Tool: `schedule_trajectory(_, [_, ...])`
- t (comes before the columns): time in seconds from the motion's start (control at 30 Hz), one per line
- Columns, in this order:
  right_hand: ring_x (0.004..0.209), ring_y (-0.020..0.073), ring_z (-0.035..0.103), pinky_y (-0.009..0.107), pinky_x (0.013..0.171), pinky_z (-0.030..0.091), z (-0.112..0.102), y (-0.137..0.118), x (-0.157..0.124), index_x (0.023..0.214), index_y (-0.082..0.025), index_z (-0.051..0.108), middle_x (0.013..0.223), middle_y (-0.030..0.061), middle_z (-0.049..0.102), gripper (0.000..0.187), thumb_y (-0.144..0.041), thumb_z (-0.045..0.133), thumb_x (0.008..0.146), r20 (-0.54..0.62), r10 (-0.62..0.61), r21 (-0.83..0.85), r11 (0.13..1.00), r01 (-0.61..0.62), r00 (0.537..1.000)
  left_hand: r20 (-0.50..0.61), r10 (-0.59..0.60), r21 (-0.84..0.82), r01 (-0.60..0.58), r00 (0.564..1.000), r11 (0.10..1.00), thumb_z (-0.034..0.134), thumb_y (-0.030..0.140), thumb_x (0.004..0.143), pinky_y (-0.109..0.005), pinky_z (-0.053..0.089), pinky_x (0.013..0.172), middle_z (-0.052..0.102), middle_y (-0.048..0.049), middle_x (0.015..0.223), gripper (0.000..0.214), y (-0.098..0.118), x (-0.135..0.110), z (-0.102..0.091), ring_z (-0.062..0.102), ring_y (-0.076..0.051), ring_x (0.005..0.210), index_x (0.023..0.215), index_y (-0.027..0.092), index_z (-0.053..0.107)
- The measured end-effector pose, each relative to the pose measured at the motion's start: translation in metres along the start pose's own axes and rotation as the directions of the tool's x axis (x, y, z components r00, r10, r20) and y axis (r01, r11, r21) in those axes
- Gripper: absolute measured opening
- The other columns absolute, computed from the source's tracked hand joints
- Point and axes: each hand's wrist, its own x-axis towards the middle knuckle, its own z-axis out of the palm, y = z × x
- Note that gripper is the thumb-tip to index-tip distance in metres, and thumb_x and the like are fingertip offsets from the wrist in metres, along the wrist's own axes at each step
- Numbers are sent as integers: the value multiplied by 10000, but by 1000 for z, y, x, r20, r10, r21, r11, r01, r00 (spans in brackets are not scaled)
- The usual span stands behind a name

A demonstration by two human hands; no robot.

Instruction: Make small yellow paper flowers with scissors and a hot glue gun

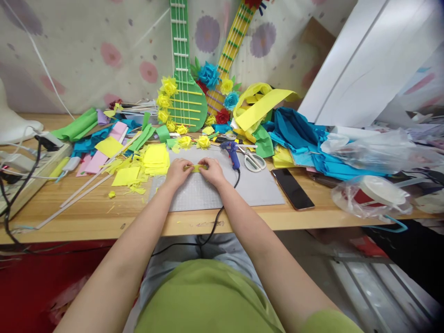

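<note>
Both hands meet over a grey cutting mat [256, 187] on the wooden table. My left hand [178, 170] and my right hand [212, 170] each pinch one end of a small strip of yellow paper [196, 168], holding it just above the mat. The fingers of both hands are curled closed on the strip. A stack of yellow paper squares [156, 157] lies just left of my left hand. A blue glue gun [231, 152] rests right behind my right hand, its black cord running off the table's front edge.
White-handled scissors [254, 162] and a dark phone [292, 188] lie to the right of the mat. Paper flowers, green and yellow paper guitars [183, 78], and heaps of blue, green and yellow paper crowd the back. Plastic bags sit far right, cables and a power strip far left.
</note>
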Motion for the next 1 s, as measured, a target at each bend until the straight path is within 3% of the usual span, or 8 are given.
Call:
schedule_trajectory(0.1, [885,168,496,277,814,387,0,-1,0,781,-194,620,847,11,641,141,-122,523,708,12,1,-47,999,-1,1000,-12,35,28,-34,999,999,533,230,777,-331,401,848,638,-50,877,122,3,-3,-2,519,-204,912,809,210,650])
schedule_trajectory(0.43, [869,184,493,296,810,380,-1,-4,-1,763,-192,615,833,24,632,172,-93,485,706,22,36,-104,994,-34,999,-24,-45,66,46,999,997,481,94,706,-331,403,859,629,-51,906,231,0,-8,-8,512,-211,937,833,207,637])
schedule_trajectory(0.6, [877,174,496,294,824,378,-3,-6,-3,830,-198,614,887,17,624,166,-137,538,696,33,-45,-83,995,48,998,3,1,98,-1,1000,995,463,73,695,-348,402,848,625,-54,882,232,1,-9,-9,507,-221,924,787,212,624])
schedule_trajectory(0.87, [915,178,502,299,855,365,0,-4,-2,784,-203,634,891,24,625,160,-115,519,716,51,-50,-137,989,57,997,-19,32,90,-30,999,995,498,108,670,-350,403,873,605,-64,910,207,2,-15,-13,496,-222,951,806,206,619])
schedule_trajectory(1.0, [887,179,504,309,844,364,-2,-9,-4,780,-202,626,874,30,622,90,-253,556,753,70,-33,-138,990,43,997,-11,26,103,-25,1000,994,529,173,685,-353,395,884,598,-61,913,149,2,-17,-13,496,-225,967,798,209,621])
